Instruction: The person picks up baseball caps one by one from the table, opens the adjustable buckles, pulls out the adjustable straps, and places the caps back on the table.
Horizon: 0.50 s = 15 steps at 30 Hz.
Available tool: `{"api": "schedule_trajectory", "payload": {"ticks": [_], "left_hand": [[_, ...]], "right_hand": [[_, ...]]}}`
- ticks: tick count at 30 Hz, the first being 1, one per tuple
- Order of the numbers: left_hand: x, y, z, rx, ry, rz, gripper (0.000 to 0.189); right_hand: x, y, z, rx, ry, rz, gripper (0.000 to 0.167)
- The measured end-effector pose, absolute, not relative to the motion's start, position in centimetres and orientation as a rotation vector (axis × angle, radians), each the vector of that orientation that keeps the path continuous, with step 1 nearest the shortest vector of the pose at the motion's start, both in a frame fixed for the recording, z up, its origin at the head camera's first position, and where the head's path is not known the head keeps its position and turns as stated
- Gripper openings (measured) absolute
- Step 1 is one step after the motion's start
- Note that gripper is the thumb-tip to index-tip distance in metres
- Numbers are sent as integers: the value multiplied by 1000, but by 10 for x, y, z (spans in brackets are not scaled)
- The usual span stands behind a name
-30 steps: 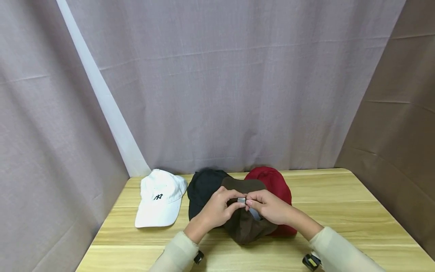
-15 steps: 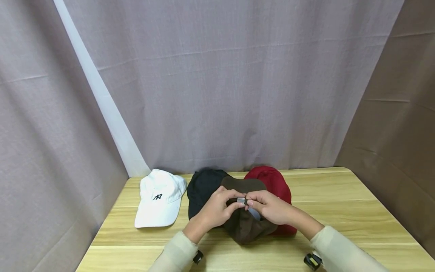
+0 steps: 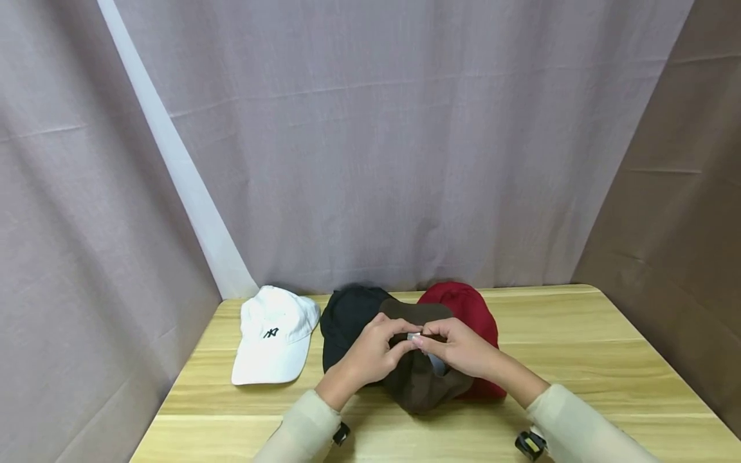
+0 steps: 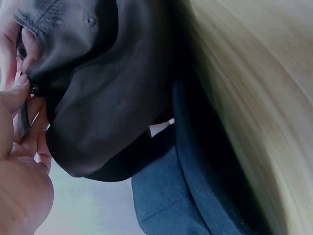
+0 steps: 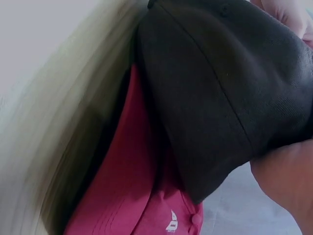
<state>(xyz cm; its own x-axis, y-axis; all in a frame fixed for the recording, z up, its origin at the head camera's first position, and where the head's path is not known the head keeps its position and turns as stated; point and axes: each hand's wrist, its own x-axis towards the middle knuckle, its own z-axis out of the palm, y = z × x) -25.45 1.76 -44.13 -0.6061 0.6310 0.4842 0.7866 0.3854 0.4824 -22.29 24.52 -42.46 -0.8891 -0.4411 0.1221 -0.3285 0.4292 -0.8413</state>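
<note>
A dark brown baseball cap [image 3: 425, 386] is held up between both hands, its back strap and silver buckle [image 3: 413, 335] facing up. My left hand [image 3: 370, 350] pinches the strap at the buckle between thumb and index finger. From the other side my right hand [image 3: 463, 347] pinches the same spot, its thumb partly covering the buckle. In the left wrist view a loose strap end [image 4: 23, 122] hangs past the left fingers. Below the right hand a grey-blue piece [image 3: 437, 365] shows in the cap's opening. The right fingertips are mostly hidden behind the cap in the right wrist view.
On the wooden table [image 3: 579, 360], a white cap [image 3: 274, 337] with a dark logo lies at the left. A black cap [image 3: 347, 321] sits left of the brown one and a red cap [image 3: 477, 315] right of it, both partly covered. A grey curtain [image 3: 370, 161] stands behind.
My right thumb and fingers have shifted slightly left onto the buckle, which now shows less. The left hand keeps its pinch, and the other caps stay where they were.
</note>
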Motion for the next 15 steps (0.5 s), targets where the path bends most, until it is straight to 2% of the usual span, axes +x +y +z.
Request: {"api": "schedule_trajectory", "payload": {"ticks": [4,15], "left_hand": [[-254,20,-440,-1254,-2415,-1028,21],[-250,20,-442,-1222,-2446,-1169,22]], "right_hand": [[-223,241,-423,-678,2581,-1432,41],[-220,234,-420,-574,2488,-1519,42]]}}
